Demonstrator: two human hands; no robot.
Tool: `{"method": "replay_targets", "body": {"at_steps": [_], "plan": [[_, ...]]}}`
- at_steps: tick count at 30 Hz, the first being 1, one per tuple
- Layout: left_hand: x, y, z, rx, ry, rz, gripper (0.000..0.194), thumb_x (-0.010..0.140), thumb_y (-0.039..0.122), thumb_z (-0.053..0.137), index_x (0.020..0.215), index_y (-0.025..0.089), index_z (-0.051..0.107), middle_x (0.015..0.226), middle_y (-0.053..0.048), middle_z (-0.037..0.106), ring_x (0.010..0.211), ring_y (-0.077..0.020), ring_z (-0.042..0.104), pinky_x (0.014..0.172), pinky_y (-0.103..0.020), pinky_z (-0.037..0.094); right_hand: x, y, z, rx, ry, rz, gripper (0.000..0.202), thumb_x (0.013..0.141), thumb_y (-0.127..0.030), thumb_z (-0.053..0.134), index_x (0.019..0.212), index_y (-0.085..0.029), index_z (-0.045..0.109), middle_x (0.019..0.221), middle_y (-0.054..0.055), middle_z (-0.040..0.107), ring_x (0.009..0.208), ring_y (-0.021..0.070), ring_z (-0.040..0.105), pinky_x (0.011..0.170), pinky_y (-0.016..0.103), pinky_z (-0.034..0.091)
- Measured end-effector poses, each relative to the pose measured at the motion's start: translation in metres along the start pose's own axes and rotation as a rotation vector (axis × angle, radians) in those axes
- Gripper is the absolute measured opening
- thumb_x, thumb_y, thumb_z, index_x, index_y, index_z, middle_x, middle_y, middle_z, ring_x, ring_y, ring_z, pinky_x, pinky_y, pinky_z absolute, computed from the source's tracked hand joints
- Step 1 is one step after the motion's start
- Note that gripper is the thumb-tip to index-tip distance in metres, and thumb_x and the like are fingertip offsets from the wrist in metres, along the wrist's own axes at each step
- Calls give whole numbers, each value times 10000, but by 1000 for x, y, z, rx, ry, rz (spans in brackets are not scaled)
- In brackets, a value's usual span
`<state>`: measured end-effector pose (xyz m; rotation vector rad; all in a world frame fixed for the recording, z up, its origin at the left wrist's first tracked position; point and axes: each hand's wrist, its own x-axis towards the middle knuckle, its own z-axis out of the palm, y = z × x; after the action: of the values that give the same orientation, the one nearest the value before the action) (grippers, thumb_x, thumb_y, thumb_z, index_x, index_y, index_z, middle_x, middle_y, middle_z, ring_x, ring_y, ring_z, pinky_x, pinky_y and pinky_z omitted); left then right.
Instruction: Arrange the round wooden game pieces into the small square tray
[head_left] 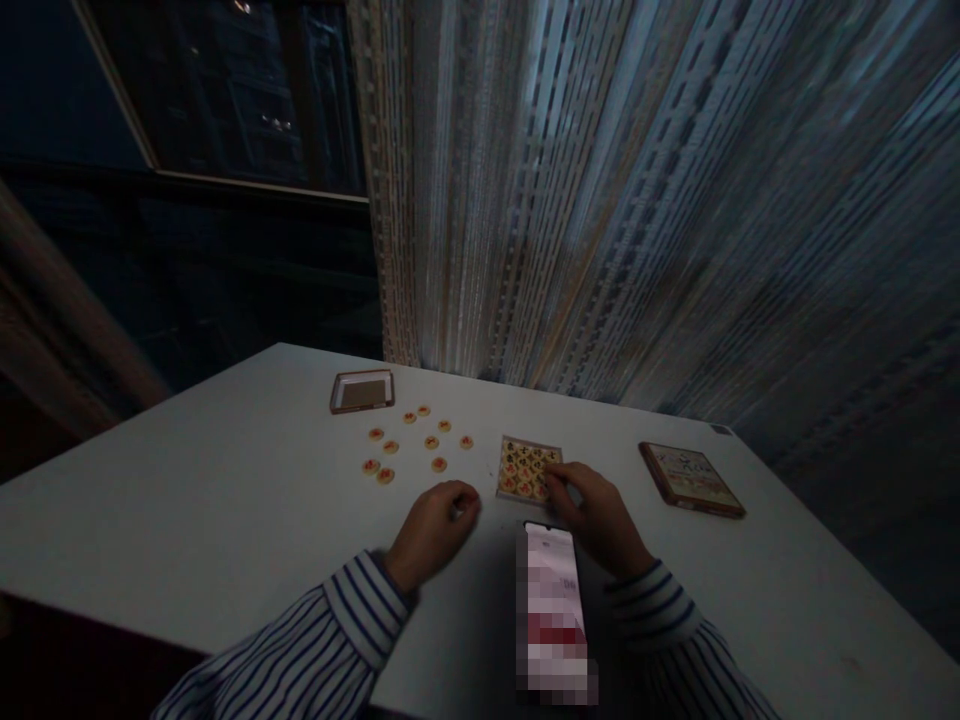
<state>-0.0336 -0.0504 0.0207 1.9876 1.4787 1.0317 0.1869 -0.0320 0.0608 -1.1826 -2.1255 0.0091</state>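
A small square box holds rows of round Chinese chess pieces with black and red characters. My right hand reaches over the box's right side, its fingers closed on a piece there that they mostly hide. To the left of the box, my left hand rests just above the table with curled fingers. Whether anything sits in that grip is hidden. Several loose Chinese chess pieces with red or dark characters lie scattered on the white table, beyond my left hand.
A lit phone lies between my forearms, partly blurred out. At the back left is an open, shallow tray-like lid. A flat brown-edged box with a printed top lies at the right. String curtains hang behind the table.
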Motion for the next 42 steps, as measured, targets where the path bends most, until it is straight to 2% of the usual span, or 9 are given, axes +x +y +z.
{"method": "replay_targets", "body": {"at_steps": [7, 16, 20, 34, 42], "plan": [[0, -4, -14, 13, 20, 15, 150, 785, 217, 465, 783, 180, 611, 748, -28, 654, 703, -157, 589, 681, -267, 437, 16, -9, 2, 37, -26, 13, 206, 815, -224, 447, 919, -169, 616, 904, 79, 675, 832, 193, 617, 734, 331, 485], [8, -8, -48, 14, 57, -33, 179, 786, 275, 479, 800, 174, 625, 760, -30, 658, 700, -159, 587, 663, -271, 431, 43, -27, 16, 42, -126, -78, 220, 820, -219, 445, 936, -168, 625, 911, 69, 677, 849, 172, 614, 764, 296, 456], [13, -13, -59, 22, 85, -60, 219, 791, 318, 469, 793, 171, 631, 747, -31, 657, 681, -161, 584, 638, -269, 425, 51, -36, 17, 6, -170, -73, 224, 810, -209, 444, 929, -171, 630, 894, 63, 678, 829, 175, 614, 756, 303, 445], [31, -40, -81, 148, 197, -144, 197, 771, 279, 444, 751, 165, 603, 700, -29, 634, 651, -165, 588, 622, -259, 418, 64, -47, 26, -99, -262, -122, 238, 810, -214, 441, 932, -184, 642, 873, 51, 681, 805, 163, 609, 737, 273, 431], [33, -51, -92, 296, 145, -204, 209, 801, 300, 422, 802, 183, 595, 726, -31, 659, 684, -174, 600, 598, -251, 391, 76, -57, 36, -111, -365, -161, 243, 829, -212, 431, 961, -181, 633, 924, 52, 675, 860, 163, 600, 787, 285, 411]]}}
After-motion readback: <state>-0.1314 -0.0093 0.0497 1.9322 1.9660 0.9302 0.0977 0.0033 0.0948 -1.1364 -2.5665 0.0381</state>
